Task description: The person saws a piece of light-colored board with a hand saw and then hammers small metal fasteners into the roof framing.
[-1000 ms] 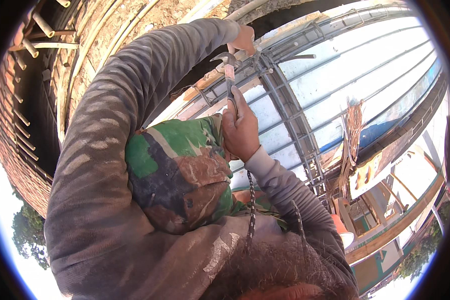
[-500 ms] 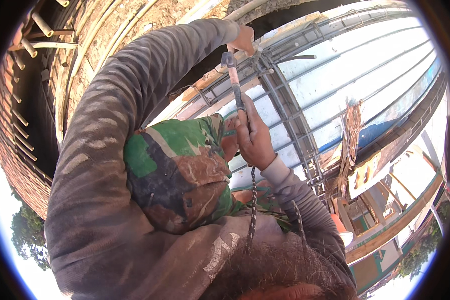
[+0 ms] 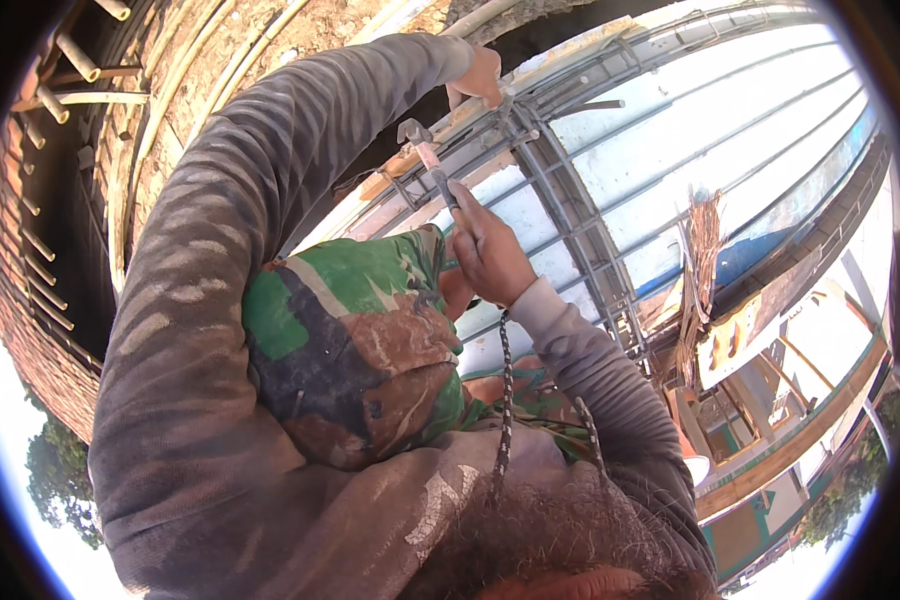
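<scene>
My right hand [image 3: 494, 255] is wrapped round the handle of a hammer [image 3: 426, 154]. The hammer's metal head points up and to the left, in the air below my left wrist. My left hand [image 3: 483, 79] reaches out at the far end of my bent arm. Its fingers are closed and point down at the wooden edge board [image 3: 567, 65], beside the corner of a rebar cage [image 3: 540, 160]. What they pinch, if anything, is too small to tell.
Rebar rods cross white sheeting [image 3: 660, 150] on the right. A camouflage-clad knee [image 3: 355, 350] rises between my arms. Bamboo poles [image 3: 240, 65] lie on soil at the upper left, beside roof tiles [image 3: 30, 310]. A dry fibre bundle [image 3: 703, 250] stands at the right.
The hammer head has swung left and slightly down, away from my left hand. My right wrist has tilted with it. My left hand has barely shifted.
</scene>
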Action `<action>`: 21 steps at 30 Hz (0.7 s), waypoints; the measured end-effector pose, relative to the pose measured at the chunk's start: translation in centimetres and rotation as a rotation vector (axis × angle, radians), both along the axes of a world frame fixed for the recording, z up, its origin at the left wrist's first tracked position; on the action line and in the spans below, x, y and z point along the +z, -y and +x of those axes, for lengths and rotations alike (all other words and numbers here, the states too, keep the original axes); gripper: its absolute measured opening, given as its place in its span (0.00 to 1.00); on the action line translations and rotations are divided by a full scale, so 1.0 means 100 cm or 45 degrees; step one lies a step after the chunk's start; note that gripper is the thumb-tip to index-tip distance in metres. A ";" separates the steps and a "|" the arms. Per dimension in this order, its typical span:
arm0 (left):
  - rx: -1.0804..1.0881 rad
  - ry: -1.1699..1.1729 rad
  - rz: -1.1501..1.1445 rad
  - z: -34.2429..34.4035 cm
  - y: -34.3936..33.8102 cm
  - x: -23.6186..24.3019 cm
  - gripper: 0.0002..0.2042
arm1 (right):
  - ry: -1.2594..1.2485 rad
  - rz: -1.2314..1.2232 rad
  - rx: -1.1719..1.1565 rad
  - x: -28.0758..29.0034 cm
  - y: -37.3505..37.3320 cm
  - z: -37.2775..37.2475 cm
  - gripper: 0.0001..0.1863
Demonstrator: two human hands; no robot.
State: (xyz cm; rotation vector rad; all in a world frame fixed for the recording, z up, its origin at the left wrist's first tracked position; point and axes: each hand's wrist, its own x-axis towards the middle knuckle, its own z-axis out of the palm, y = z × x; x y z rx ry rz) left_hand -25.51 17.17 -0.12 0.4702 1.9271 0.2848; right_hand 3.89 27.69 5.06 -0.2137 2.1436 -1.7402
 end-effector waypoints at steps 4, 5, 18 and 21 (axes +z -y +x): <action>0.026 0.029 0.036 -0.001 0.001 -0.002 0.29 | -0.132 -0.019 -0.058 0.006 0.001 -0.002 0.30; 0.043 0.084 0.009 0.000 0.001 0.000 0.28 | -0.055 -0.039 -0.037 0.009 0.000 -0.002 0.29; -0.149 -0.163 -0.043 -0.003 -0.003 -0.003 0.23 | 0.114 0.123 -0.292 0.055 -0.004 -0.018 0.32; -0.197 -0.139 -0.017 -0.005 0.000 -0.011 0.22 | -0.025 0.186 -0.284 0.060 -0.004 -0.025 0.32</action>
